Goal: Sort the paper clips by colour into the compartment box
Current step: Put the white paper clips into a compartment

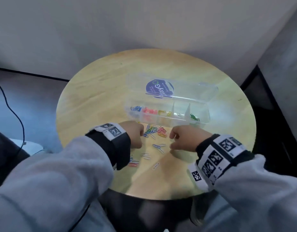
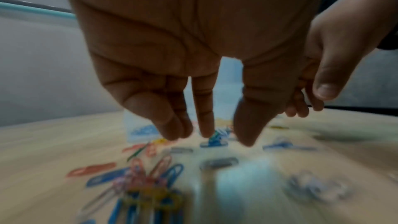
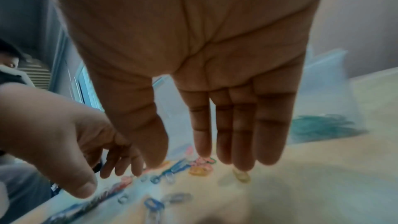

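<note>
Head view: Loose paper clips [image 1: 154,131] in blue, pink, orange and white wire lie heaped on a round wooden table [image 1: 97,97], between the person's left hand [image 1: 134,133] and right hand [image 1: 184,139]; a few more lie scattered nearer the body. Both hands hang above the table with fingers turned down. Just behind the heap stands a clear compartment box [image 1: 167,114], its lid [image 1: 174,88] folded open behind it, a purple label on the lid. From the left, its compartments hold blue, pink, yellow and, at the far right, green clips.

Left wrist view: The left hand [image 2: 193,57] points its fingers [image 2: 204,117] down, straight and slightly apart, holding nothing, over a blue clip [image 2: 213,142]; whether they touch it cannot be told. Blurred blue and red clips lie nearer the camera.

Right wrist view: The right hand [image 3: 204,57] hangs with straight fingers [image 3: 243,134] close together, empty, above pink and orange clips [image 3: 200,166]. Green clips [image 3: 323,127] show through the box wall at right.
</note>
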A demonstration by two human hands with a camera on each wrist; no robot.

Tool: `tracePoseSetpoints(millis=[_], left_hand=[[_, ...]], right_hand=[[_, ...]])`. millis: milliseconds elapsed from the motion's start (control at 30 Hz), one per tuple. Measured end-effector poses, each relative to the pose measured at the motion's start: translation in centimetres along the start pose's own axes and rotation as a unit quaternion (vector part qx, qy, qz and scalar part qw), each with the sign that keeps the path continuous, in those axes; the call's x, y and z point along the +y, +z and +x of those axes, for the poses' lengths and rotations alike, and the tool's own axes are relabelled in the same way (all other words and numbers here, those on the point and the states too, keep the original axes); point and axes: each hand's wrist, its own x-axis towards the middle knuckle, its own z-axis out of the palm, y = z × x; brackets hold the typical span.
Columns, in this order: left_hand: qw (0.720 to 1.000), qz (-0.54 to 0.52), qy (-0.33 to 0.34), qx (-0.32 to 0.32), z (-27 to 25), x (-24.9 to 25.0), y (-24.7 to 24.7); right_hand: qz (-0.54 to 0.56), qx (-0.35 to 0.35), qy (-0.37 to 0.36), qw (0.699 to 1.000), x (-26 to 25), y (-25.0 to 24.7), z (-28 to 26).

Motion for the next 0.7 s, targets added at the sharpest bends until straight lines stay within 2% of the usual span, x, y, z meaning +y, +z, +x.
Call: tracePoseSetpoints(millis=[67, 367, 567, 700], left_hand=[[1.0, 0.025, -0.001, -0.004, 0.3, 0.3, 0.6], [0.999, 0.033, 0.004, -0.024, 0.3, 1.2, 1.7], [0.999, 0.014, 0.034, -0.021, 0.0, 1.5, 2.9], [1.0, 0.016, 0.006, -0.008, -0.1, 1.5, 2.8]], right_hand=[[0.013, 0.002, 0.011, 1.0, 0.7, 0.9, 0.1], [-0.023, 0.014, -0.07, 0.997, -1.1, 3.2, 1.3], [-0.043, 0.003, -0.079, 0.996, -1.8, 3.1, 1.9], [-0.051, -0.008, -0.071, 0.996, -1.9, 2.9, 2.4]])
